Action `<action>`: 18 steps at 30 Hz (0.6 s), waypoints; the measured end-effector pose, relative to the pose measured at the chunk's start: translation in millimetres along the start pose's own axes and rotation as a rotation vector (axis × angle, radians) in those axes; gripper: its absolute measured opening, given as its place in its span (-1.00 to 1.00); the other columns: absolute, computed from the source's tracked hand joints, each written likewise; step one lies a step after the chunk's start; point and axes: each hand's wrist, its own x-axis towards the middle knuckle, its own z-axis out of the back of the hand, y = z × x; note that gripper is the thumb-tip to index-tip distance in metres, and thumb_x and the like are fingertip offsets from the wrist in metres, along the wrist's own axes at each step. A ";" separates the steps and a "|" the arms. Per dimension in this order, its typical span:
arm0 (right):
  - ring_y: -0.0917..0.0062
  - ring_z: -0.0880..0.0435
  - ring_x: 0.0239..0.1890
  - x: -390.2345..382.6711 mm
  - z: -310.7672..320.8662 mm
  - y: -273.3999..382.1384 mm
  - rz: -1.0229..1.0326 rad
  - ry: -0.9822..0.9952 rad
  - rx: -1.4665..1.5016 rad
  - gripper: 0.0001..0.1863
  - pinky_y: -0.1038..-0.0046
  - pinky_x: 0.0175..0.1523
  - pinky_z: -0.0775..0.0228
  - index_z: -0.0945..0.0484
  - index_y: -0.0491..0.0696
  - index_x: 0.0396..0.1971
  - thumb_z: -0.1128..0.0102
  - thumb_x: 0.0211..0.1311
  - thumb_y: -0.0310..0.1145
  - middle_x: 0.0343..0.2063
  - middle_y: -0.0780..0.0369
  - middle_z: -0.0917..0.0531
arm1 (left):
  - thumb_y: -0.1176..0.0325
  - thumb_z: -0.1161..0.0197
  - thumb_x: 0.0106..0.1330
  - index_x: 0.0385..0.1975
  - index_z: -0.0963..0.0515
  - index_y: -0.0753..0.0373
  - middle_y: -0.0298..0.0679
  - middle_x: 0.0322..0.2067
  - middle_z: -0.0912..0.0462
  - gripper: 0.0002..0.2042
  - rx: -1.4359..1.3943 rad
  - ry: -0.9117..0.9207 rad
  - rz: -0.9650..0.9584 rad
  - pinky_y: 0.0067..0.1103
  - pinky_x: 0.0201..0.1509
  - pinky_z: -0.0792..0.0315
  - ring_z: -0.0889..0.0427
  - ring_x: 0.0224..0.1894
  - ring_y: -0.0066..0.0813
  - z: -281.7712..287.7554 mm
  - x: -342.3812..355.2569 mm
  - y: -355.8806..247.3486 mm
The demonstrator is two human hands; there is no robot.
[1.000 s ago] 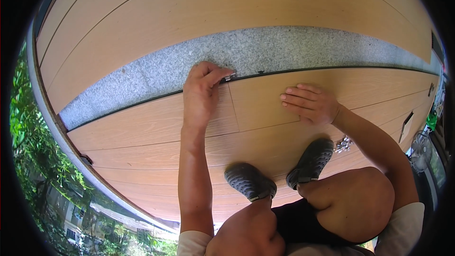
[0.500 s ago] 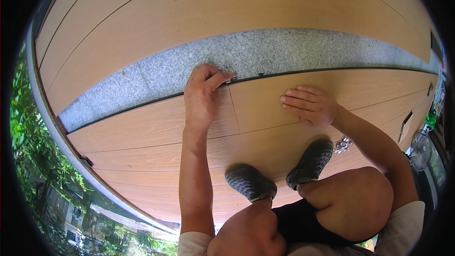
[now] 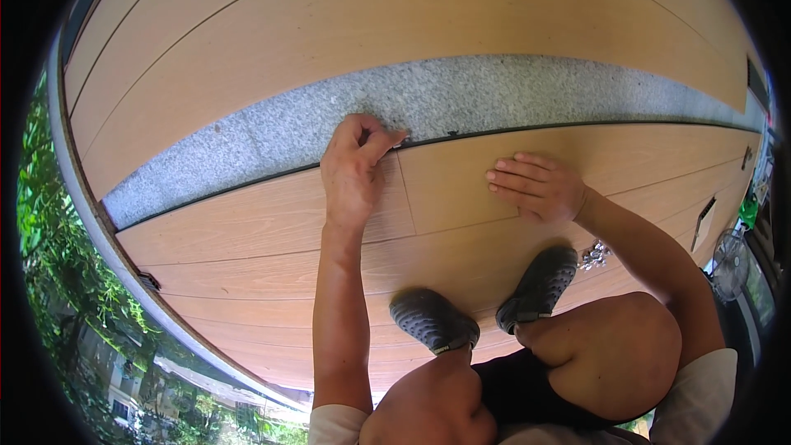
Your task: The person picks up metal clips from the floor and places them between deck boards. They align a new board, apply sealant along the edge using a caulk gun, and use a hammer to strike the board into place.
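At the dark grooved edge of the laid floorboards, my left hand (image 3: 354, 171) is closed, thumb and forefinger pinching a small metal clip (image 3: 399, 146). Most of that clip is hidden by the fingertips. It sits by the joint where two wood-coloured boards meet end to end. My right hand (image 3: 540, 188) lies flat on the right-hand board (image 3: 449, 185), fingers stretched to the left and holding nothing. A small dark clip (image 3: 451, 133) stands at the same board edge, a little right of the joint.
Beyond the edge runs a strip of speckled grey stone (image 3: 494, 91), with a wide loose-looking board (image 3: 428, 16) past it. Several shiny metal pieces (image 3: 595, 255) lie beside my right shoe (image 3: 540, 284). A fan (image 3: 730, 264) stands at the far right; greenery (image 3: 66, 222) shows beyond the left rim.
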 end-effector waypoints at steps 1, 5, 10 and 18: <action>0.43 -0.60 0.25 -0.4 0.6 -0.1 0.000 0.003 0.002 -0.58 0.28 0.43 -0.36 -0.65 -0.03 0.07 -0.09 0.20 -0.38 0.19 0.25 -0.65 | 0.69 -0.22 0.00 -0.26 -0.78 0.11 -0.28 -0.35 -0.51 -0.63 0.004 -0.001 -0.001 -0.41 -0.23 -0.49 -0.59 -0.28 -0.25 0.0 0.2 -1.4; 0.42 -0.59 0.26 0.3 0.3 0.2 0.004 0.007 0.003 -0.58 0.28 0.43 -0.36 -0.65 -0.03 0.07 -0.10 0.19 -0.38 0.19 0.25 -0.65 | 0.69 -0.19 -0.03 -0.25 -0.78 0.12 -0.27 -0.35 -0.51 -0.61 0.008 -0.005 -0.028 -0.42 -0.22 -0.50 -0.60 -0.27 -0.24 0.8 -1.0 1.6; 0.42 -0.56 0.30 -1.6 2.1 0.7 0.002 0.011 0.000 -0.56 0.27 0.46 -0.31 -0.64 -0.03 0.08 -0.13 0.16 -0.40 0.22 0.26 -0.63 | 0.68 -0.16 -0.04 -0.25 -0.76 0.15 -0.26 -0.32 -0.53 -0.61 -0.015 -0.001 -0.036 -0.40 -0.16 -0.51 -0.61 -0.21 -0.20 0.3 -1.1 1.2; 0.42 -0.52 0.33 -3.2 0.7 4.1 -0.006 0.007 0.017 -0.53 0.27 0.48 -0.27 -0.63 -0.03 0.10 -0.18 0.12 -0.40 0.26 0.27 -0.60 | 0.68 -0.17 0.15 -0.17 -0.66 0.22 -0.18 -0.23 -0.61 -0.71 -0.030 -0.002 -0.018 -0.34 -0.13 -0.52 -0.62 -0.16 -0.10 3.7 -1.5 -1.6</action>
